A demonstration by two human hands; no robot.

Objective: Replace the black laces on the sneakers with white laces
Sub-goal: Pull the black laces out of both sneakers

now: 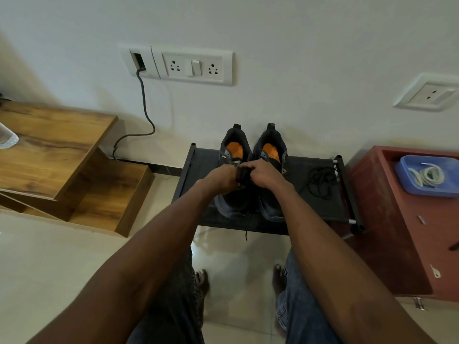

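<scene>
Two dark sneakers with orange insoles stand side by side on a black rack (310, 214), toes toward me. Over the left sneaker (233, 202), my left hand (221, 178) and my right hand (264, 173) meet, fingers pinched on its black lace (244, 178). One end of that lace hangs off the rack's front edge. The right sneaker (272, 204) sits partly under my right wrist. A loose black lace (321, 181) lies coiled on the rack to the right. White laces (426, 176) lie bundled in a blue tray (407, 184).
The blue tray rests on a red cabinet (397, 232) right of the rack. A stepped wooden shelf (62, 155) stands at the left. A dark cable (146, 112) runs down the wall from a socket panel (193, 67). My bare feet are on the tiled floor below.
</scene>
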